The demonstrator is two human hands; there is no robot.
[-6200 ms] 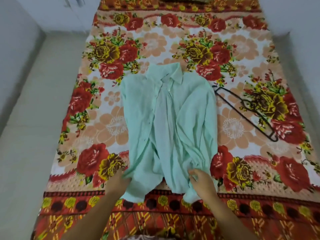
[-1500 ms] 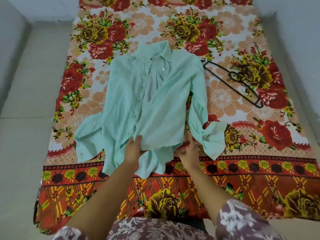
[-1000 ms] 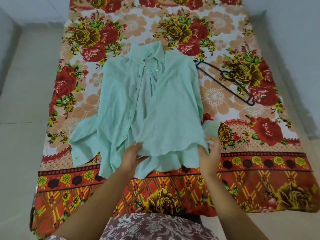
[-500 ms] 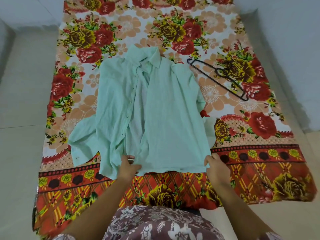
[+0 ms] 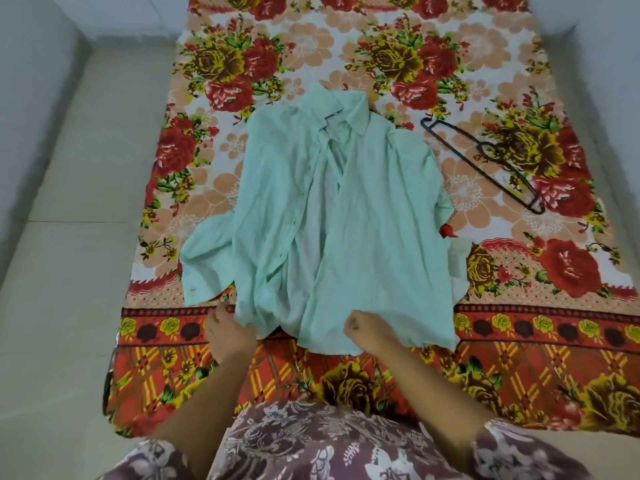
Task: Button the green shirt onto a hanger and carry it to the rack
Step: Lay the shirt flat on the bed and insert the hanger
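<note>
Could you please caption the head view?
Left hand and right hand at hem of pale green shirt on floral bedsheet; thin black hanger alongside.

Centre frame, shirt [image 5: 363,220]: plain pale mint green. Upper right, hanger [image 5: 485,164]: black. Underneath, bedsheet [image 5: 554,341]: red and ochre roses, peach blooms on white; lower border orange-red, yellow plaid. Bottom edge, garment [image 5: 311,445]: maroon, pale floral print. Left, floor [image 5: 69,237]: beige-grey.

Thin matt cloth shirt [image 5: 363,216], printed cloth bedsheet [image 5: 519,341]
</note>
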